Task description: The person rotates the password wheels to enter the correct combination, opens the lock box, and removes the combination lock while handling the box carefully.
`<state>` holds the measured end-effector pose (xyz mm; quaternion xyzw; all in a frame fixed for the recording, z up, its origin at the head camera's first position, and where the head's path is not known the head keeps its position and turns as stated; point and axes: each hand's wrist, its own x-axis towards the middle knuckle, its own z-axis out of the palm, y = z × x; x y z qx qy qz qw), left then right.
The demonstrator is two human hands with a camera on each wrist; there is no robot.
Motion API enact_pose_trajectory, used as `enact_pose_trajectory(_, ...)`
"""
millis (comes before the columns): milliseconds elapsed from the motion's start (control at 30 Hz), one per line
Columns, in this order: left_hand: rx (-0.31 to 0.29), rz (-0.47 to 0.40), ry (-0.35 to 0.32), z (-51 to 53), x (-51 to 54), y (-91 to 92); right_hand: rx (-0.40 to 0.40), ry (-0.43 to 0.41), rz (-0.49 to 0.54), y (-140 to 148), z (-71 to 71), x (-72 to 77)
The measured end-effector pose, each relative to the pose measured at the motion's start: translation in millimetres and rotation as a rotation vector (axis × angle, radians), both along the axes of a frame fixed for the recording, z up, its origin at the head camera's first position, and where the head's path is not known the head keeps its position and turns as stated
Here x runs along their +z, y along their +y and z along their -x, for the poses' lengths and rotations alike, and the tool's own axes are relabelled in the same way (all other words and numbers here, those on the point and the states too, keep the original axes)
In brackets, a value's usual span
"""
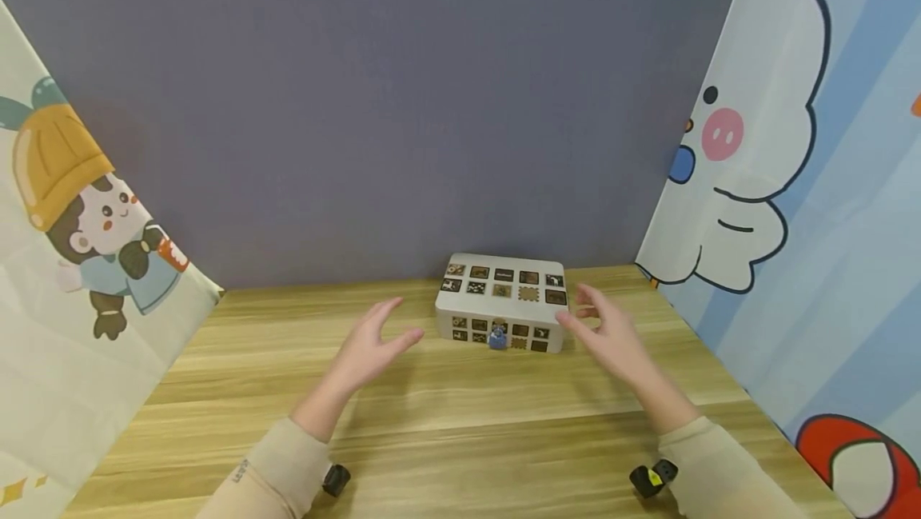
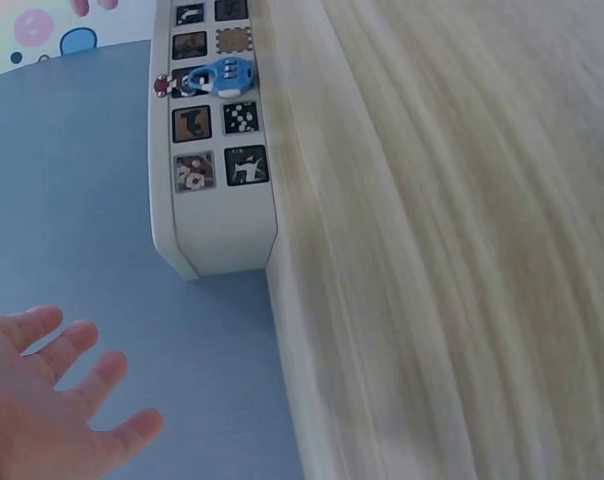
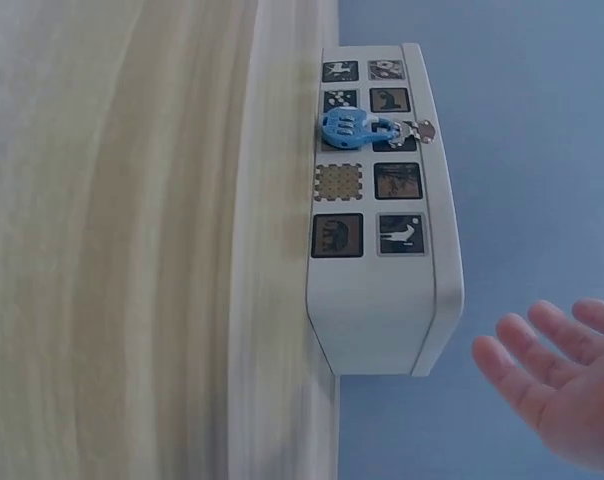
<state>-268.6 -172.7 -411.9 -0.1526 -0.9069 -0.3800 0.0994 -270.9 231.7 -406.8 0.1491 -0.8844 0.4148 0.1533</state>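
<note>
Box [image 1: 501,307], lock [image 1: 497,337] facing front, presumably for access; left hand [image 1: 365,353], right hand [image 1: 612,339] either side, both wide, gripping nothing!

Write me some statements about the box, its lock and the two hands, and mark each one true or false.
1. A blue combination padlock hangs at the front of the white lidded box. True.
2. The white lidded box stands wide open. False: its lid is down.
3. In the head view, the box appears between the left hand and the right hand. True.
4. The left hand is gripping the padlock. False: it is apart from it and holds nothing.
5. The box rests on a wood-grain table. True.
6. The box's front is plain. False: it bears small square pictures.
</note>
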Motion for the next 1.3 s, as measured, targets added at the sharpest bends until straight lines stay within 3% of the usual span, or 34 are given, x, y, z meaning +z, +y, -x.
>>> enact_pose_trajectory(233, -0.010, -0.002, -0.039, -0.2, -3.5, 10.3, 0.018, -0.012, 0.005, -5, 1.6, -8.2)
enact_pose_trajectory(800, -0.061, -0.054, -0.054, 4.7, -10.3, 33.6, 0.053, -0.092, 0.054, -19, 0.9, -13.9)
enact_pose_trajectory(1000, -0.083, -0.065, -0.045, 7.4, -13.7, 39.2, 0.057, -0.119, 0.017, -26, 1.4, -17.0)
enact_pose_trajectory(1300, -0.106, -0.065, -0.086, 7.6, -15.5, 47.3, 0.078, -0.171, -0.004, -33, 1.3, -19.9)
